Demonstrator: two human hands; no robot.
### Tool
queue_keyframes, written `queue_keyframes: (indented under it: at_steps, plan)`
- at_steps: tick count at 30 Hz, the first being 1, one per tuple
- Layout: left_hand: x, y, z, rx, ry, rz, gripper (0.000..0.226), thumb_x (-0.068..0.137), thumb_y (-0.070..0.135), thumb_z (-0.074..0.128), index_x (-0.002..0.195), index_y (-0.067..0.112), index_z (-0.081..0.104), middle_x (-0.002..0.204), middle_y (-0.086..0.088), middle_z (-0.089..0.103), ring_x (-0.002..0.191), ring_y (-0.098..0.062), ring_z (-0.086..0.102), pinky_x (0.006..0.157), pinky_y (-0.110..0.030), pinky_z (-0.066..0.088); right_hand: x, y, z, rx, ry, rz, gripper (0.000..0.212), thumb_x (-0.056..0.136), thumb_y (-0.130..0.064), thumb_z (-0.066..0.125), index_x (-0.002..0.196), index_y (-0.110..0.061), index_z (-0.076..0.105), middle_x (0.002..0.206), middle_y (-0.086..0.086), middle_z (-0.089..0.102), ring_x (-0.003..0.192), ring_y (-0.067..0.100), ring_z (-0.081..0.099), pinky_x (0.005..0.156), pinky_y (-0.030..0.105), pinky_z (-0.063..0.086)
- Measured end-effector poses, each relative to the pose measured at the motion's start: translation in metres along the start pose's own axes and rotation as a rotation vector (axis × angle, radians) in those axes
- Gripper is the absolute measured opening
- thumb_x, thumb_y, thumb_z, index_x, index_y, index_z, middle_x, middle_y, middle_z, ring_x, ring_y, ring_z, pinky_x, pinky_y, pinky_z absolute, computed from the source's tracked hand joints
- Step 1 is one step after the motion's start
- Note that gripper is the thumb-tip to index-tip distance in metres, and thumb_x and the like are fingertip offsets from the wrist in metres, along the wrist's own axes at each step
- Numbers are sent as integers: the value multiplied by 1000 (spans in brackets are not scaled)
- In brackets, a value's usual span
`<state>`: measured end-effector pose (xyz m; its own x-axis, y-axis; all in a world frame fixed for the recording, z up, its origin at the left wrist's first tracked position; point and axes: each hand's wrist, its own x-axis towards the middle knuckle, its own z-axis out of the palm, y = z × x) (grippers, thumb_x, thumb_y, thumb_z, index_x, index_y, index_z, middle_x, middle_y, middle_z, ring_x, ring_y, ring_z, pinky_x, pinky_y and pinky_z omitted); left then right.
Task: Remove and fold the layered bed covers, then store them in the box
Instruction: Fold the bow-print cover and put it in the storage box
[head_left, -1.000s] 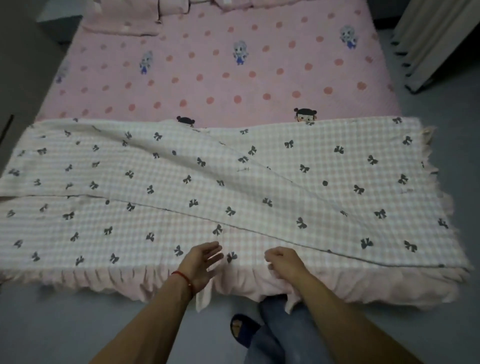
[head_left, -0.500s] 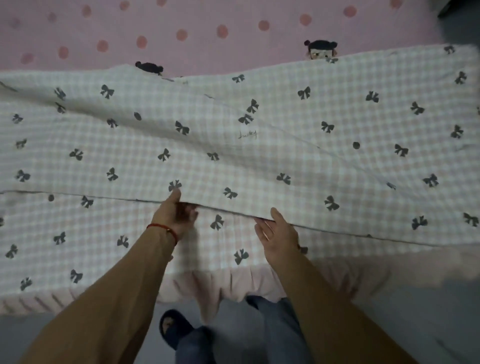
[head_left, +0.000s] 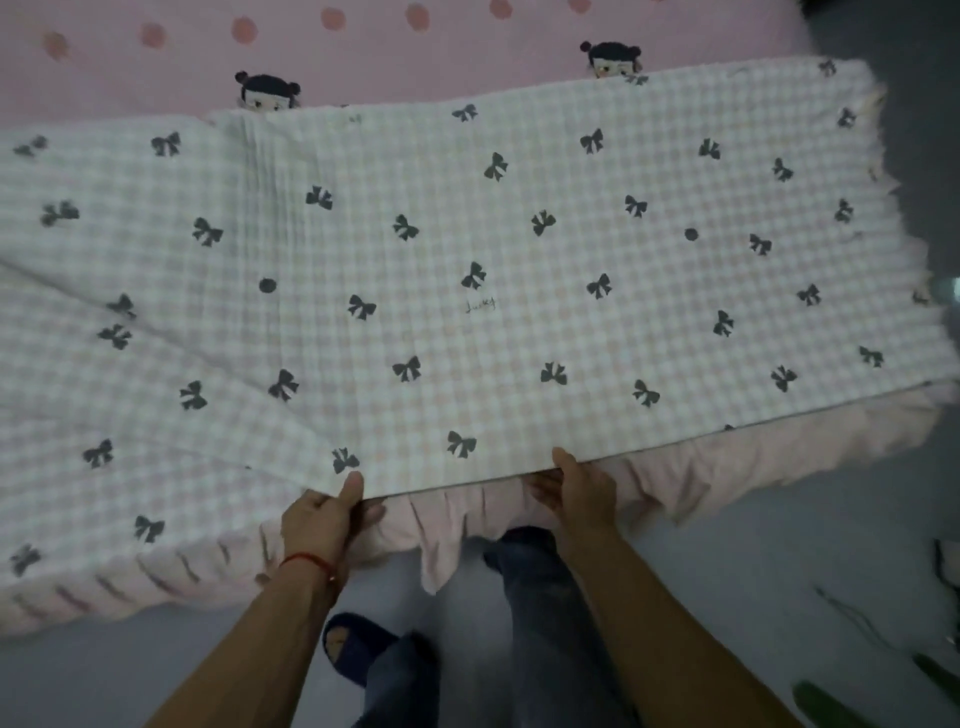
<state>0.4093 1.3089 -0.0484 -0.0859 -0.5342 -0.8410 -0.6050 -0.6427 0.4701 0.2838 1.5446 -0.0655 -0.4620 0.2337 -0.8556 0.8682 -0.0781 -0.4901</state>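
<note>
My left hand (head_left: 326, 514) and right hand (head_left: 576, 486) now pinch the checked bow-print cover's (head_left: 467, 260) folded edge, pulled from mid-bed down to the pink ruffle (head_left: 727, 467).

left hand (head_left: 324, 514) and right hand (head_left: 582, 486) pinch the bow-print cover's (head_left: 467, 270) near edge over the pink sheet (head_left: 363, 57).

Bare floor (head_left: 779, 571) lies open right of the legs; the cover (head_left: 467, 260) blankets the bed's near edge.
</note>
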Motion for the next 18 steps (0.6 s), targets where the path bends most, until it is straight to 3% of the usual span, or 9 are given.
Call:
queue_keyframes:
  at_steps: [4,6,8,10,11,13,16,18]
  plan:
    - [-6,-5,6,3,-2,-14,19,91,11,73,86,-1,60,78,-22,74,63,-29,73,66,-38,64,-22,-3,2,-571,232,-258,37,97,-32,60,77,-2,68,70,10,70,70,33,68,65,37,54]
    - [-2,-5,11,29,-13,-54,19,90,11,74,84,-3,63,77,-24,74,62,-29,71,74,-46,63,-47,-4,19,-749,258,-490,31,97,-32,60,77,-9,60,69,6,62,68,29,62,57,31,43]
    - [4,5,9,61,-40,-100,20,90,13,74,87,-6,66,80,-27,73,64,-31,70,74,-49,63,-70,1,69,-795,2,-771,23,95,-29,64,79,-17,55,72,-2,57,66,18,56,56,30,44]
    - [1,16,13,145,-72,-127,28,88,20,76,92,-7,69,80,-26,74,62,-32,70,65,-47,63,-80,2,118,-900,-263,-920,11,95,-29,65,103,-23,62,101,-4,63,92,12,61,79,30,53]
    - [11,27,-6,174,-27,-109,34,85,28,77,90,-5,70,79,-23,74,65,-34,72,66,-48,63,-90,10,161,-989,-391,-980,28,96,-30,64,123,-23,61,123,-1,61,114,15,58,96,34,51]
    - [26,46,-31,284,96,-9,49,75,48,74,93,3,67,88,-21,73,81,-37,73,76,-49,62,-103,13,215,-1206,-508,-1079,55,99,-35,59,150,-24,44,158,6,38,144,25,36,116,43,35]
    - [73,86,-109,426,333,149,71,76,53,73,127,10,48,126,-19,59,113,-39,59,98,-48,51,-128,28,294,-1401,-599,-1443,73,98,-40,58,160,-27,22,170,9,6,156,30,5,124,54,16]
    - [111,121,-169,558,435,259,73,83,50,70,140,15,40,140,-20,47,126,-41,49,104,-48,43,-133,49,340,-1540,-680,-1532,86,93,-47,63,161,-29,15,170,9,-1,157,32,-4,124,59,7]
